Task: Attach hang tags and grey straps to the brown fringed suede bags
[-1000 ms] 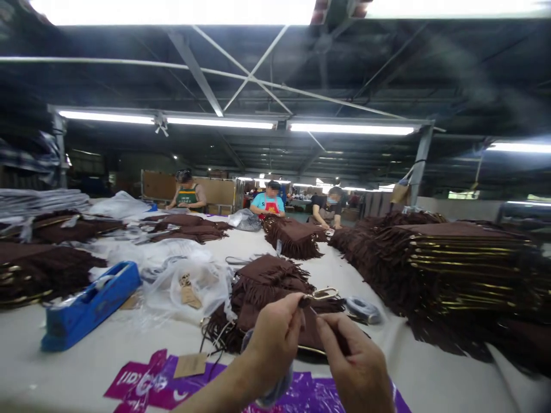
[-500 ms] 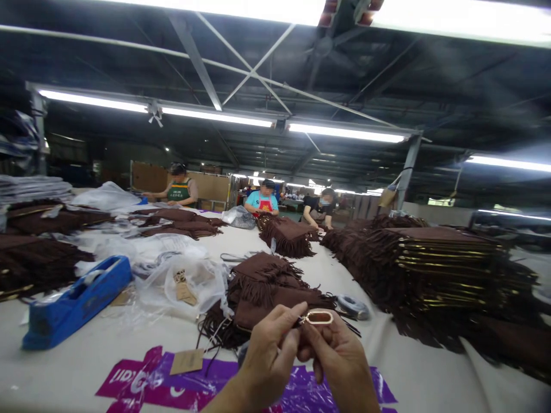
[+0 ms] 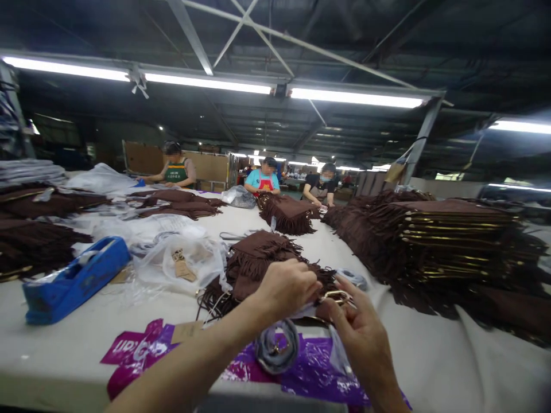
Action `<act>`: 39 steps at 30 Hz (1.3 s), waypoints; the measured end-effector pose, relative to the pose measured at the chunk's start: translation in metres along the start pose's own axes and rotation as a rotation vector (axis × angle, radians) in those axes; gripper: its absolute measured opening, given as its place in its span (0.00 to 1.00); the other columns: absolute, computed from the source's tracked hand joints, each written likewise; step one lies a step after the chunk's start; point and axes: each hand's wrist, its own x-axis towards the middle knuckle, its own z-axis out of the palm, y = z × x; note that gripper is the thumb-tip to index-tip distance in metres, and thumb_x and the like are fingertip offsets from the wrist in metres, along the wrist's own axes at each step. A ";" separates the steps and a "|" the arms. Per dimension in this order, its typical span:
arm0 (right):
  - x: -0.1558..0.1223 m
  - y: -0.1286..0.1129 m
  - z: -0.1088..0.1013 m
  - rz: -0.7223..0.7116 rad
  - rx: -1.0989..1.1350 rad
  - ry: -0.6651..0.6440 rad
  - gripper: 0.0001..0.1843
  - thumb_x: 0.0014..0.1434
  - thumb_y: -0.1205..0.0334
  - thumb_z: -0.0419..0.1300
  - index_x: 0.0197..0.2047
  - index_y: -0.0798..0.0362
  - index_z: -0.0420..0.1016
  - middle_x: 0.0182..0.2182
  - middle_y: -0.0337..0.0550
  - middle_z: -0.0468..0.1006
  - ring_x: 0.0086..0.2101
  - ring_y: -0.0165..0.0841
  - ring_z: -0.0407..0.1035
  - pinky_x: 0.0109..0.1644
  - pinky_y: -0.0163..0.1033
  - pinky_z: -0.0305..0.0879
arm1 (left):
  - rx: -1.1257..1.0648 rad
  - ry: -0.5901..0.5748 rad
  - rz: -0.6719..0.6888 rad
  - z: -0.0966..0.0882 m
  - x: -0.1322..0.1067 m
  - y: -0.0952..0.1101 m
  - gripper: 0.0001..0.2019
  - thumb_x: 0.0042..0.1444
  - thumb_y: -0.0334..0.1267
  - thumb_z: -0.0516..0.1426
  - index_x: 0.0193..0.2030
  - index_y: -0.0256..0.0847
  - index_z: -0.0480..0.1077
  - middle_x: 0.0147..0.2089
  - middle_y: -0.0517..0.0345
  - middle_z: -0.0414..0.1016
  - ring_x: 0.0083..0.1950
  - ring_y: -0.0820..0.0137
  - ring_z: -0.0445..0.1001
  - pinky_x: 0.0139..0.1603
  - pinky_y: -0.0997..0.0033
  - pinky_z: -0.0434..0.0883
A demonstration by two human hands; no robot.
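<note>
My right hand (image 3: 364,332) pinches a gold-coloured oval metal ring (image 3: 338,296) between thumb and fingers. Just left of it, the fingers of my left hand (image 3: 289,288) are curled closed; whatever they hold is hidden behind the knuckles. Both hands are over the near end of a brown fringed bag (image 3: 258,255) lying on the table. Below my left hand, a coiled grey strap (image 3: 278,347) in clear wrapping rests on a purple plastic mailer (image 3: 312,358). A second coil (image 3: 350,279) lies beyond my right hand.
A blue tape dispenser (image 3: 77,281) stands at left, beside clear plastic bags (image 3: 172,258) and a brown tag (image 3: 186,331). Tall stacks of brown fringed pieces (image 3: 456,246) rise at right. Several people work across the white table (image 3: 430,367), one in a green apron (image 3: 175,174).
My hands have moved apart from their shared hold near the ring and now reach farther over the brown bag. The wrapped coil beneath has come into sight. The view has tilted down.
</note>
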 end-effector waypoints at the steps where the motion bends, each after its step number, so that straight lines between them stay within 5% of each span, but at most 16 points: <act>1: 0.006 -0.001 -0.002 -0.088 -0.099 -0.007 0.21 0.54 0.47 0.63 0.47 0.50 0.77 0.50 0.50 0.73 0.32 0.33 0.71 0.37 0.41 0.70 | 0.018 -0.021 0.034 -0.008 0.009 -0.001 0.16 0.64 0.41 0.51 0.29 0.38 0.73 0.31 0.52 0.73 0.34 0.67 0.68 0.34 0.71 0.63; 4: 0.023 -0.002 -0.002 -0.293 -0.184 -0.168 0.14 0.59 0.51 0.58 0.33 0.50 0.79 0.43 0.48 0.76 0.39 0.38 0.71 0.45 0.42 0.68 | -0.022 -0.050 0.070 -0.025 0.031 0.000 0.16 0.64 0.42 0.51 0.29 0.38 0.73 0.31 0.53 0.72 0.33 0.68 0.68 0.35 0.71 0.62; 8: 0.036 0.011 -0.001 -0.166 -0.073 -0.307 0.12 0.59 0.52 0.58 0.36 0.50 0.79 0.27 0.40 0.78 0.27 0.34 0.70 0.32 0.37 0.68 | -0.183 -0.147 0.036 -0.030 0.034 -0.012 0.17 0.66 0.41 0.47 0.34 0.38 0.73 0.32 0.57 0.74 0.36 0.70 0.70 0.38 0.75 0.63; 11: 0.042 0.034 -0.011 -0.003 0.050 -0.309 0.14 0.56 0.49 0.62 0.38 0.51 0.78 0.27 0.42 0.78 0.29 0.35 0.72 0.32 0.37 0.69 | -0.229 -0.285 0.086 -0.013 0.005 -0.045 0.13 0.61 0.44 0.55 0.47 0.39 0.71 0.44 0.55 0.75 0.44 0.66 0.72 0.44 0.73 0.66; 14: 0.046 0.062 -0.025 0.143 0.193 -0.347 0.17 0.54 0.47 0.64 0.39 0.51 0.76 0.22 0.38 0.73 0.22 0.30 0.65 0.22 0.33 0.61 | -0.009 -0.440 0.025 0.017 -0.035 -0.083 0.25 0.46 0.43 0.67 0.49 0.38 0.69 0.52 0.46 0.72 0.51 0.57 0.70 0.49 0.64 0.66; 19: 0.046 0.089 -0.040 0.323 0.253 -0.406 0.19 0.52 0.44 0.66 0.36 0.52 0.73 0.17 0.34 0.67 0.16 0.25 0.53 0.18 0.31 0.48 | 0.084 -0.506 -0.066 0.049 -0.063 -0.115 0.02 0.59 0.34 0.56 0.37 0.38 0.68 0.45 0.48 0.74 0.46 0.60 0.74 0.45 0.66 0.68; 22: 0.048 0.080 -0.037 0.323 0.174 -0.592 0.18 0.54 0.44 0.63 0.33 0.52 0.74 0.16 0.35 0.66 0.18 0.28 0.57 0.20 0.32 0.53 | 0.068 -0.471 -0.171 0.050 -0.053 -0.117 0.06 0.63 0.34 0.51 0.36 0.39 0.66 0.38 0.50 0.75 0.41 0.61 0.75 0.39 0.68 0.68; 27: 0.043 0.044 -0.001 0.167 -0.032 -0.965 0.14 0.60 0.51 0.57 0.27 0.51 0.71 0.19 0.34 0.69 0.23 0.30 0.62 0.27 0.34 0.57 | -0.054 -0.333 -0.368 0.046 -0.036 -0.127 0.07 0.65 0.36 0.49 0.36 0.40 0.65 0.31 0.55 0.72 0.35 0.64 0.73 0.36 0.72 0.64; 33: 0.020 0.046 0.062 -0.039 -0.094 -0.924 0.11 0.60 0.60 0.54 0.26 0.51 0.69 0.24 0.35 0.71 0.28 0.30 0.64 0.33 0.34 0.57 | -0.308 -0.210 -0.495 0.062 -0.040 -0.148 0.08 0.63 0.35 0.49 0.33 0.40 0.66 0.30 0.60 0.69 0.34 0.70 0.67 0.39 0.73 0.63; 36: 0.015 0.045 0.082 0.170 0.082 -0.911 0.14 0.62 0.54 0.53 0.28 0.51 0.67 0.24 0.34 0.71 0.24 0.27 0.59 0.28 0.32 0.54 | -0.381 -0.197 -0.546 0.072 -0.041 -0.156 0.09 0.62 0.34 0.49 0.33 0.39 0.67 0.32 0.60 0.70 0.35 0.70 0.67 0.41 0.73 0.64; 39: 0.020 0.039 0.093 0.505 0.379 -0.914 0.18 0.59 0.44 0.55 0.30 0.50 0.62 0.19 0.28 0.63 0.16 0.23 0.43 0.19 0.30 0.40 | -0.425 -0.185 -0.608 0.081 -0.040 -0.164 0.10 0.61 0.34 0.49 0.32 0.38 0.69 0.33 0.59 0.71 0.37 0.70 0.67 0.42 0.73 0.64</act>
